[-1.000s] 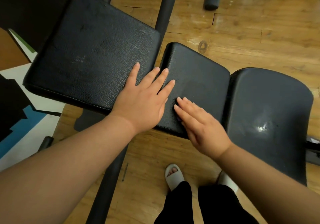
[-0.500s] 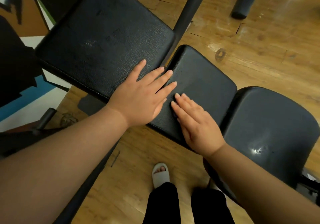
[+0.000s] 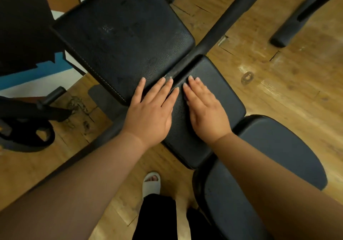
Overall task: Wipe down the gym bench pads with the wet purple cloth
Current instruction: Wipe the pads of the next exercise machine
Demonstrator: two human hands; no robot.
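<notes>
Three black padded bench sections lie below me: a large back pad [image 3: 122,35] at upper left, a smaller middle pad [image 3: 220,91], and a rounded seat pad [image 3: 274,158] at lower right. My left hand [image 3: 151,110] lies flat with straight fingers across the gap between the back pad and the middle pad. Beside it, my right hand [image 3: 206,110] rests flat on the middle pad, fingers straight and pointing away from me. Neither hand holds anything. No purple cloth is in view.
The bench's black frame bar [image 3: 222,22] runs up to the right over a wooden floor [image 3: 287,91]. A black foam roller [image 3: 295,21] sits at the top right. Dark gym equipment [image 3: 27,124] stands at left. My foot in a white slipper [image 3: 151,182] is below the bench.
The view has swung so the bench sits lower and further right. My right hand has slid up the middle pad and now lies parallel to my left hand.
</notes>
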